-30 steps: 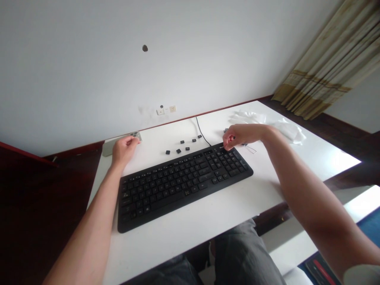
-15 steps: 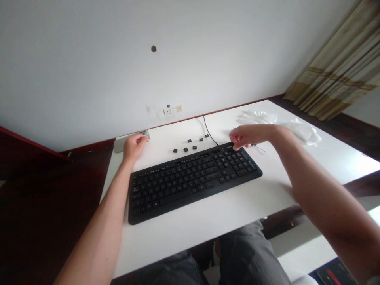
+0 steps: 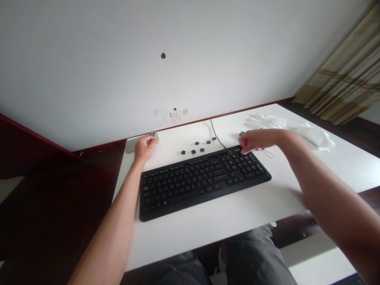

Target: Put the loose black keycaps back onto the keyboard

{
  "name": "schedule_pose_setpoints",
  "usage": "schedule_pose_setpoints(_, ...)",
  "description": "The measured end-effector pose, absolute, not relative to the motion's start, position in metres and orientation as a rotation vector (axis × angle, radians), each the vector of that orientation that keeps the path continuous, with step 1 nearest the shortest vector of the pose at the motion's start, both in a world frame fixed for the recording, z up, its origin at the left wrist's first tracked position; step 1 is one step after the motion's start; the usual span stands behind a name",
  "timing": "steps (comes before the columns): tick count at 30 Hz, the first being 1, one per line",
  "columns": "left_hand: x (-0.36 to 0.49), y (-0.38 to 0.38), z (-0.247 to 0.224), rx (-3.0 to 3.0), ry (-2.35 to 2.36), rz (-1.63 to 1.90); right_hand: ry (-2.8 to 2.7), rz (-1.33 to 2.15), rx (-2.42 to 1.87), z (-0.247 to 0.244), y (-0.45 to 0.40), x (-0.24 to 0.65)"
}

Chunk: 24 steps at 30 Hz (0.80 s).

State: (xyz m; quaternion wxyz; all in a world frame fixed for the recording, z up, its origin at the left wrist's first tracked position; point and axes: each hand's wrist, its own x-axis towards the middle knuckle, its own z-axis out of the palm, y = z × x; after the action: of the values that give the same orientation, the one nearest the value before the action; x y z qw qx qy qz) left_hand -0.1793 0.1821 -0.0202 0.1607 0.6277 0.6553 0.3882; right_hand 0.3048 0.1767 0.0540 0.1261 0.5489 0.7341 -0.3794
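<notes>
While the keyboard [image 3: 204, 180] is lying left-to-right on the surface [image 3: 166, 237], the right hand [image 3: 249, 139], nearer than the left hand [image 3: 145, 147], is curling over its far-right corner, either grip's hold impossible to tell

Right hand [image 3: 251, 139] curled, palm down

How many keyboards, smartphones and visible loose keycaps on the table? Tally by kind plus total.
Keyboard: 1
Smartphone: 1
Visible loose keycaps: 6
Total: 8
</notes>
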Motion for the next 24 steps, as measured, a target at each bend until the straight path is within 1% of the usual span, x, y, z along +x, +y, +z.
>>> schedule_pose_setpoints(9, -0.1822, 0.1842, -0.0235, 1.807, 1.853, 1.132, 2.227, -1.25, 1.481, 0.0445, 0.1811, 0.3151)
schedule_pose_setpoints(24, -0.1821, 0.184, -0.0227, 1.794, 1.865, 1.114, 2.269, -1.225, 1.469, 0.0485, 0.179, 0.3145)
